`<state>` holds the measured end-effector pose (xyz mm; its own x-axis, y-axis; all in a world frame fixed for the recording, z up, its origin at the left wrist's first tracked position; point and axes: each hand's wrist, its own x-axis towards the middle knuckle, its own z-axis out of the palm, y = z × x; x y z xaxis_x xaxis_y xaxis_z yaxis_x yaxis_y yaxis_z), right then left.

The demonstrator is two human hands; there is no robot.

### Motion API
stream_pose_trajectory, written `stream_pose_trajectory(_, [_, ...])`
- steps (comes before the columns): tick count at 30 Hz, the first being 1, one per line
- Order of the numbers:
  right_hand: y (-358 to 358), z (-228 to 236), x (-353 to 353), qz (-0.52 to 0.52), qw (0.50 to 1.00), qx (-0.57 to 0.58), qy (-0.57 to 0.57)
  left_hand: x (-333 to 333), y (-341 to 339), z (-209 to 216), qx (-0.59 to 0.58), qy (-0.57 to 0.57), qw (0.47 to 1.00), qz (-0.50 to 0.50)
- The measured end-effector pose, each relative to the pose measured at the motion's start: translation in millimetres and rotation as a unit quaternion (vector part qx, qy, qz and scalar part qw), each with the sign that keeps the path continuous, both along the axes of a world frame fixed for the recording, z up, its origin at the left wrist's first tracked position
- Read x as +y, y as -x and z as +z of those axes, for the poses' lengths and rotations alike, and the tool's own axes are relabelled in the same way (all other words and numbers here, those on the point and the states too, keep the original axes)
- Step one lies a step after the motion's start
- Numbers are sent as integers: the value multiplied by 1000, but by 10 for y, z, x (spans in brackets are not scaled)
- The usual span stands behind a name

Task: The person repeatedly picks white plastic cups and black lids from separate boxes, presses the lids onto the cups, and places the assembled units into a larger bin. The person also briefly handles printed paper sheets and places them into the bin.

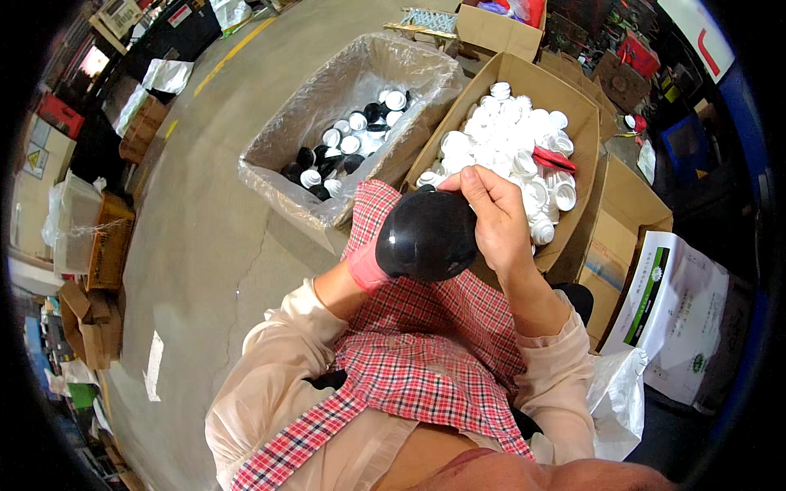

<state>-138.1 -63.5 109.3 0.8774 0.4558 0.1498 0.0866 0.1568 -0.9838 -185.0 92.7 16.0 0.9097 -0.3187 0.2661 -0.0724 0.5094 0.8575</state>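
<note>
In front of my lap is a glossy black dome-shaped piece (427, 235), its smooth round side facing up. My left hand (366, 267), with a pink glove or covering on it, is closed around its left side; the fingers are mostly hidden beneath. My bare right hand (498, 217) grips the upper right edge with bent fingers. Beyond, a carton with a clear plastic liner (282, 135) holds black and white round caps (350, 145). Right of it, a cardboard box (580, 123) is heaped with white threaded plastic parts (499, 135); a red-handled tool (554, 159) lies on them.
An opened carton (614, 237) and a white printed sheet or bag (684, 311) stand at my right, near a translucent plastic bag (618, 401). Stacked crates (106, 241) and cardboard (86, 327) line the left side. A white scrap (153, 366) lies on the floor.
</note>
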Motion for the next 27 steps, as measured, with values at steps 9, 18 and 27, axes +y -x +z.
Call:
stream_pose_trajectory(9, [100, 79, 72, 7, 999, -33, 11, 122, -55, -55, 75, 95, 992, -38])
stream_pose_trajectory(18, [96, 36, 162, 1, 998, -27, 53, 71, -15, 84, 83, 57, 995, 9])
stream_pose_trajectory(27, [135, 38, 180, 39, 994, -74, 70, 150, 5, 13, 106, 135, 985, -29])
